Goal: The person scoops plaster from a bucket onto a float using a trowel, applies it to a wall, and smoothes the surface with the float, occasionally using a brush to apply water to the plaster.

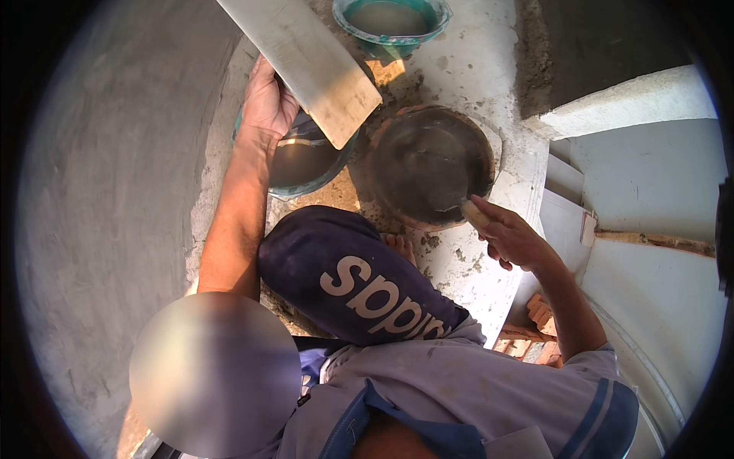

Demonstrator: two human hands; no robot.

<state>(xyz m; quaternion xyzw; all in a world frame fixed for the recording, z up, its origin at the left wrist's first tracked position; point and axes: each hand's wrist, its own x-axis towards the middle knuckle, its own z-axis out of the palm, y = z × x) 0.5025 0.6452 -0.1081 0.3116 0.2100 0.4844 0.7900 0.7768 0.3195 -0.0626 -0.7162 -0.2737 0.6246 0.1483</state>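
My left hand (267, 103) grips the side of a long, pale flat board (310, 65), its fingers partly hidden behind it. The board slants down to the right, its lower end close to a round basin (489, 164) of dark wet mortar (424, 164). My right hand (508, 233) is closed on the light wooden handle (475, 216) of a tool at the basin's near right edge. What is at the tool's far end is not clear, as it merges with the wet mortar. Below my left hand stands a teal bucket (306, 187), partly covered by the board.
Another teal bucket (440, 34) with greyish liquid stands at the far side. A smooth grey plastered wall (115, 191) runs along the left. The pale, spattered platform (489, 268) ends at an edge on the right, with bricks (543, 317) lower down. My bent knee (321, 245) is close to the basin.
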